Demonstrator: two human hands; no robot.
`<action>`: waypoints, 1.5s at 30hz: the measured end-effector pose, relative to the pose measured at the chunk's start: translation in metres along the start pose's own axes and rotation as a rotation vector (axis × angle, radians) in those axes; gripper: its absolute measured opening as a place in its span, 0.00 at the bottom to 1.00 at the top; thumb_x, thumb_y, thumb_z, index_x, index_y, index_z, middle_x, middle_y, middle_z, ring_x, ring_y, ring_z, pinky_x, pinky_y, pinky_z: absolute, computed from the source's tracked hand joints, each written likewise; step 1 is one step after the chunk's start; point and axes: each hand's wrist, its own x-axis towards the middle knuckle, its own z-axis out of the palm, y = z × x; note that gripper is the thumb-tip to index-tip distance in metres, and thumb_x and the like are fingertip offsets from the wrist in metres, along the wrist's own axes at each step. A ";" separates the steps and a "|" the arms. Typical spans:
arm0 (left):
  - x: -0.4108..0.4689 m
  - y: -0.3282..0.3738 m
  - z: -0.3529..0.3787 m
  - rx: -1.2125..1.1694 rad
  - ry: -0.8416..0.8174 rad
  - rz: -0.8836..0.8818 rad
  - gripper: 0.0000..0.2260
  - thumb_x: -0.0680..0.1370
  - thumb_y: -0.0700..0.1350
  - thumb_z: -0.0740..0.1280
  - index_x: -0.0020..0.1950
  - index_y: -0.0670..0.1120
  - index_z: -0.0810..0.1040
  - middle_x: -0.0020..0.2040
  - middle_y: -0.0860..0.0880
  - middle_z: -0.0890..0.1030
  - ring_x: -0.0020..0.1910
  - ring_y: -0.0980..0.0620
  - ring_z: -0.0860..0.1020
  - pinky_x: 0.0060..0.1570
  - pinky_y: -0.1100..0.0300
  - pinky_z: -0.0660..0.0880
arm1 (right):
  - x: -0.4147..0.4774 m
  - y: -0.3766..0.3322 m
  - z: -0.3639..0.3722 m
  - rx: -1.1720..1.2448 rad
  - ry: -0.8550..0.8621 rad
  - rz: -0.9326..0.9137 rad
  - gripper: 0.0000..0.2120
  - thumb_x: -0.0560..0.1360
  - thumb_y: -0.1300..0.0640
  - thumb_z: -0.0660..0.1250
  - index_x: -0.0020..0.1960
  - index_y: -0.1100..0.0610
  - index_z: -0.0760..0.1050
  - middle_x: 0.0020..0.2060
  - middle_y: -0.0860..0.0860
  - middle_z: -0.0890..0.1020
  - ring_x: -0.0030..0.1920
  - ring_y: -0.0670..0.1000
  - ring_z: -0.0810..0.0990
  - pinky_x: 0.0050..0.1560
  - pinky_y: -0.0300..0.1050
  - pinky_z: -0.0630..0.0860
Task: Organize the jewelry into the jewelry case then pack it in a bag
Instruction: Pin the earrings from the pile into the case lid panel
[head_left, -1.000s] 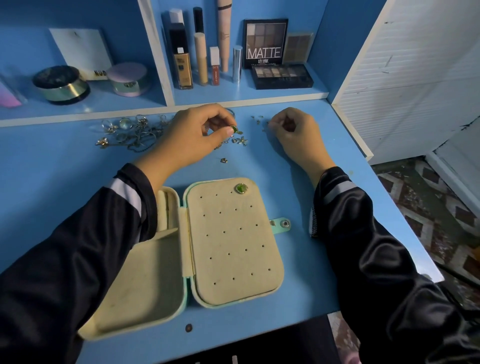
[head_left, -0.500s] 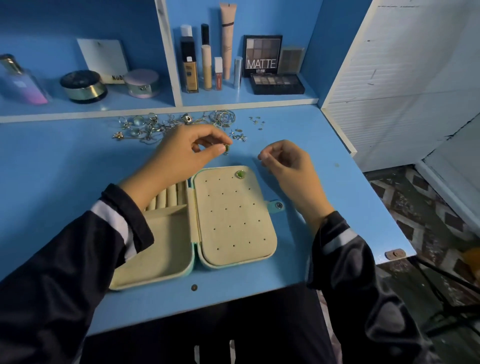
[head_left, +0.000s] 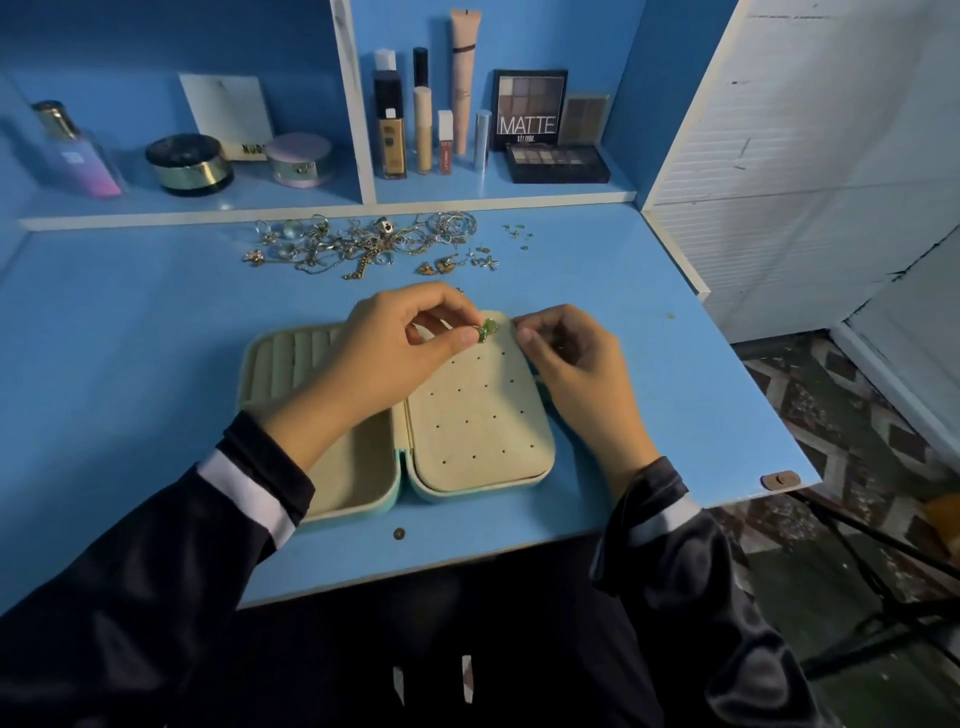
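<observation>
The jewelry case (head_left: 478, 415) lies open on the blue table, mint outside and cream inside. Its right half is a perforated panel and its left half has ring rolls (head_left: 291, 358). My left hand (head_left: 395, 353) pinches a green earring (head_left: 479, 333) at the panel's top edge. This earring sits right beside a green stud (head_left: 491, 325) set in the panel. My right hand (head_left: 576, 374) is at the panel's top right corner, thumb and forefinger pinched on something too small to identify. Loose jewelry (head_left: 363, 244) lies tangled at the back of the table. No bag is in view.
A few tiny pieces (head_left: 519, 234) lie right of the pile. Behind it, a shelf holds makeup bottles (head_left: 389, 130), an eyeshadow palette (head_left: 530, 111), jars and a perfume bottle (head_left: 78, 150). A small dark disc (head_left: 399, 533) lies near the front edge. A white wall panel (head_left: 805, 156) stands to the right.
My left hand carried the green earring from beside the pile to the top of the perforated panel. My right hand came back from the tiny pieces to the panel's top right corner.
</observation>
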 end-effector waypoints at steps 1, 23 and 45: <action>-0.001 -0.001 0.000 -0.005 0.001 0.002 0.09 0.75 0.42 0.73 0.44 0.57 0.80 0.41 0.63 0.83 0.42 0.63 0.80 0.44 0.67 0.73 | 0.000 0.000 0.000 0.020 0.004 -0.006 0.04 0.77 0.60 0.68 0.44 0.53 0.78 0.44 0.54 0.83 0.40 0.55 0.79 0.43 0.54 0.78; -0.004 0.006 0.002 0.027 -0.042 0.096 0.10 0.75 0.41 0.73 0.47 0.58 0.82 0.45 0.59 0.82 0.46 0.58 0.80 0.51 0.68 0.73 | -0.004 -0.011 0.001 0.222 -0.015 -0.127 0.02 0.77 0.62 0.67 0.46 0.60 0.77 0.52 0.56 0.83 0.53 0.62 0.80 0.52 0.60 0.77; -0.001 0.006 0.008 0.034 -0.011 0.117 0.07 0.76 0.40 0.73 0.48 0.53 0.82 0.45 0.58 0.82 0.43 0.61 0.79 0.48 0.68 0.74 | -0.005 -0.012 0.001 0.244 -0.013 -0.115 0.02 0.77 0.62 0.67 0.46 0.59 0.77 0.53 0.56 0.83 0.52 0.65 0.80 0.52 0.63 0.76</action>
